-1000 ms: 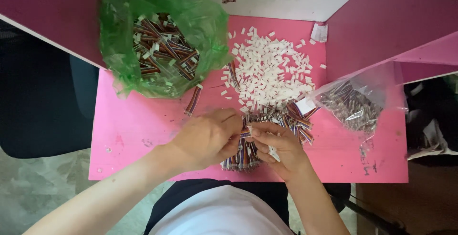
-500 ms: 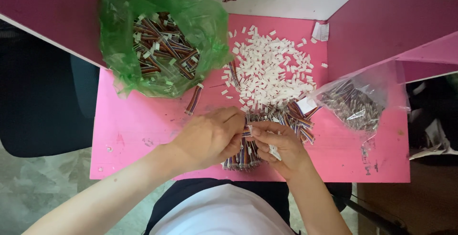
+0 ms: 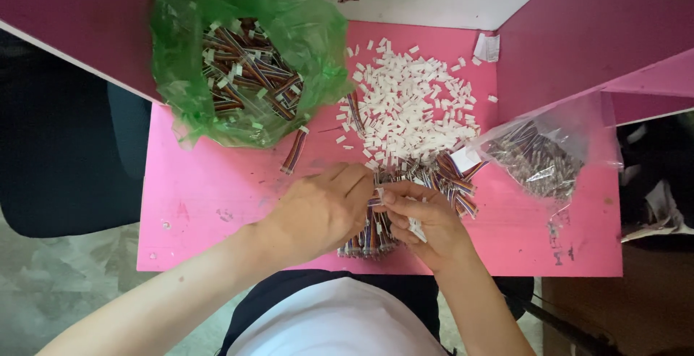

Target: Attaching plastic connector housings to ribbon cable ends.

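The pink bench (image 3: pixel 217 197) fills the middle of the view, walled by magenta partitions at 10 and 2 o'clock. At 11 o'clock on it sits the largest thing, an open green plastic bag (image 3: pixel 318 45) holding a heap of short multicoloured ribbon cables with white ends. At 3 o'clock lies a clear plastic bag (image 3: pixel 571 121) with a mass of small dark metal parts inside; its mouth faces the centre. Between the two bags, from 12 o'clock down toward the centre, spreads a loose pile of small white connector housings (image 3: pixel 408 106). Just below that pile, at the centre, lies a bundle of ribbon cables (image 3: pixel 448 179), and another row of them (image 3: pixel 365 240) pokes out under the hands toward 6 o'clock.

The left hand (image 3: pixel 318 211) comes in from 7 o'clock, the right hand (image 3: pixel 426 222) from 5 o'clock; they meet at the centre, fingertips touching. Both sets of fingers are pressed together, pinching one short ribbon cable (image 3: pixel 376 200) between them; the right hand also grips a small white piece (image 3: pixel 417 229) against its palm. A single stray cable (image 3: pixel 294 151) lies apart at 10 o'clock from the hands, just below the green bag. A folded white scrap (image 3: pixel 487 46) rests at 1 o'clock against the partition.
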